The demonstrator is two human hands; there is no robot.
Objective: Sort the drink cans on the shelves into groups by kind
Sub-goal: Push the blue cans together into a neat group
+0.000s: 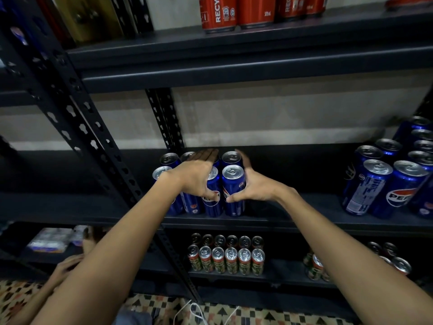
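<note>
Both hands bracket the small cluster of blue cans (206,184) on the middle shelf (293,221): the left hand (195,177) lies flat-fingered over the cluster's top and left side, thumb pressed on a front can, while the right hand (251,186) cups the right side, fingers straight behind, thumb on the front-right can (233,190). No pinch, no curl; that's a spread, squeezing grip from two sides. The cans stand upright, long axes vertical, packed touching, directly between the palms. Well apart along the same shelf sits the bigger blue group (393,174), on the right hand's side, so I'd judge any merging slide goes rightward. Red cans (234,10) line the shelf above; green-and-red cans (226,259) sit in neat rows below.
</note>
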